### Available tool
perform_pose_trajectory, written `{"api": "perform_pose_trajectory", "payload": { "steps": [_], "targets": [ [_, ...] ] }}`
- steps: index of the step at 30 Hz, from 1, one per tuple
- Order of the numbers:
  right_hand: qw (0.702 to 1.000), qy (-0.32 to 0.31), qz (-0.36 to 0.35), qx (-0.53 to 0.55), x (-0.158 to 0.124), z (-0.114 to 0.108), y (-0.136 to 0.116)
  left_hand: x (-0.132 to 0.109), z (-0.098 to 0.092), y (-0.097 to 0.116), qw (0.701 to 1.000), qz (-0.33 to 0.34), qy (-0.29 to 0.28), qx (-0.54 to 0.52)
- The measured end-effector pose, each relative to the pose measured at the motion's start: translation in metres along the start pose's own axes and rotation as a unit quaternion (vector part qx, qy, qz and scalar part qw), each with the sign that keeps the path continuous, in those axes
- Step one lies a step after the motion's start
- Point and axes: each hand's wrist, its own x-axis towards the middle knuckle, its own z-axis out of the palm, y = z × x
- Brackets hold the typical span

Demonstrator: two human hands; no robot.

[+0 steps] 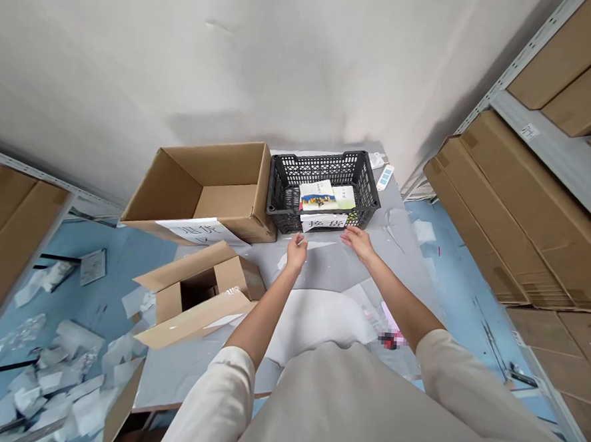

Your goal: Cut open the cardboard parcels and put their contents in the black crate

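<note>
My left hand (297,250) is just in front of the black plastic basket (326,161), near its left front corner. Its fingers are slightly curled and a little apart, with nothing visible in them. To its right, my right hand (358,243) reaches toward the basket's front right, fingers extended and spread. Inside the basket lie a white booklet with a blue and yellow picture (317,197) and a pale green one (345,197). A white paper sign (324,222) with handwritten characters hangs on the basket's front. Whether either hand touches the basket is hard to see.
Left of the basket stands a large open cardboard box (211,199) with a paper label. A smaller open carton (198,302) is nearer me. White foam sheeting (322,316) lies on the grey table (165,380). A power strip (385,178) is at the back right. Paper scraps (65,380) litter the floor.
</note>
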Motion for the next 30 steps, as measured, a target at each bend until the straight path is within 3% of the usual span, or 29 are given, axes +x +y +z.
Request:
{"api": "perform_pose_trajectory", "payload": {
  "steps": [5,15,23,30],
  "targets": [
    [0.998,0.005,0.042,-0.056,-0.041,-0.034,0.034,-0.036,-0.031,-0.042,0.999,-0.041,-0.004,0.034],
    [0.987,0.067,0.048,-0.140,-0.130,-0.087,0.089,-0.098,-0.072,-0.091,0.994,-0.056,-0.066,0.071],
    [0.975,0.089,0.078,-0.190,-0.212,-0.098,0.151,-0.159,-0.100,-0.152,0.979,-0.092,-0.131,0.127],
    [0.955,0.062,0.041,-0.288,-0.227,-0.100,0.191,-0.194,-0.112,-0.189,0.971,-0.113,-0.147,0.149]
  ]
}}
